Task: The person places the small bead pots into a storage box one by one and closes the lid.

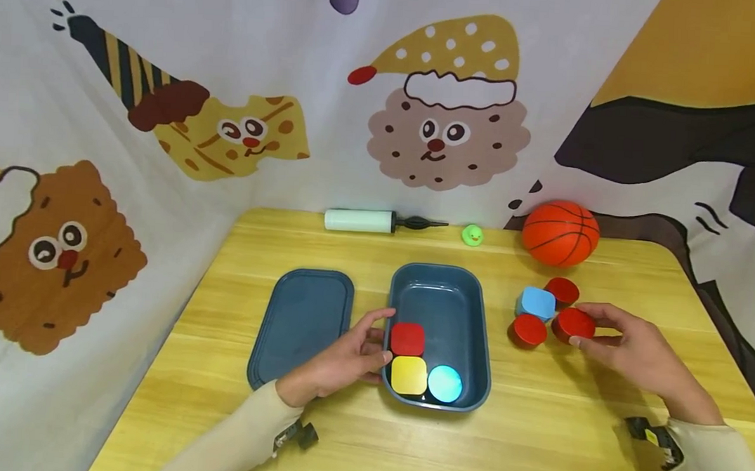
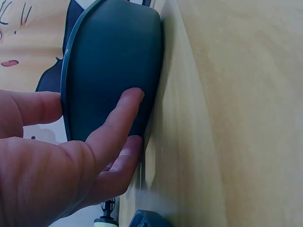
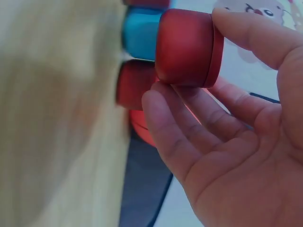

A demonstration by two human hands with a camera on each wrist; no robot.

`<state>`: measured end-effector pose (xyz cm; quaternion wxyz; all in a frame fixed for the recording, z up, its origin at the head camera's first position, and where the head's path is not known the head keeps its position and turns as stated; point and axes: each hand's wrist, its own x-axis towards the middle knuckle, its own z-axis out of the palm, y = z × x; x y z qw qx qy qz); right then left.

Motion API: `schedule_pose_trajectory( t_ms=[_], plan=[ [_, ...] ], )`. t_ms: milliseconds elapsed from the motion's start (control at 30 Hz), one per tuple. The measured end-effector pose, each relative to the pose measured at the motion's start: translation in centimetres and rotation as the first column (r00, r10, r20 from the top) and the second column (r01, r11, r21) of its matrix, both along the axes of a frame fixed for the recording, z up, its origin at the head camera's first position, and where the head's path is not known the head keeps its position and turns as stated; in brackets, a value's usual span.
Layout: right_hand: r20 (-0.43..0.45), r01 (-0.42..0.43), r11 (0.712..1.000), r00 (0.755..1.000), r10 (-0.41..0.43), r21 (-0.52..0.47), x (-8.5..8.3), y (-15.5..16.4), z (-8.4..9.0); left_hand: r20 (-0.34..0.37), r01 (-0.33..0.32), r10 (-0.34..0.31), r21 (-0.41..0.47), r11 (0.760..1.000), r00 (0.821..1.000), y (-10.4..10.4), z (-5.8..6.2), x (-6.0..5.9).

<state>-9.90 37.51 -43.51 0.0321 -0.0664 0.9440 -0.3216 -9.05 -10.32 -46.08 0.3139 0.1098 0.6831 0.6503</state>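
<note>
My right hand [image 1: 638, 349] holds a small red round tin [image 1: 574, 324] between thumb and fingers; the right wrist view shows it raised off the table. Around it stand a light blue square tin [image 1: 535, 303] and two more red tins [image 1: 529, 330]. My left hand [image 1: 350, 357] touches the left outer wall of a dark blue open box [image 1: 485, 338], its fingers extended against the wall [image 2: 109, 71] and a digit at the rim. Inside, towards the near end, are a red square tin [image 1: 407, 339], a yellow square tin [image 1: 408, 375] and a blue round tin [image 1: 445, 384].
The box's flat dark blue lid [image 1: 304, 316] lies left of the box. Along the back edge are a mint-green hand pump [image 1: 360, 221], a small green duck [image 1: 472, 235] and an orange ball with black lines [image 1: 561, 234]. A printed cloth [image 1: 334, 65] hangs behind the table.
</note>
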Motion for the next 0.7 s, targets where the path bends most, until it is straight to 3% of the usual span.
schedule_pose_trajectory(
  t_ms=[267,700],
  plan=[
    [-0.095,0.04,0.999,0.995,-0.043,-0.031,-0.2,-1.4,2.0,0.011,-0.001,0.001,0.009,1.0,1.0,0.1,0.0,0.0],
    [-0.228,-0.115,0.992,0.968,0.102,-0.049,-1.9,-7.4,3.7,0.011,0.001,-0.001,0.012,1.0,1.0,0.0,-0.1,-0.1]
  ],
)
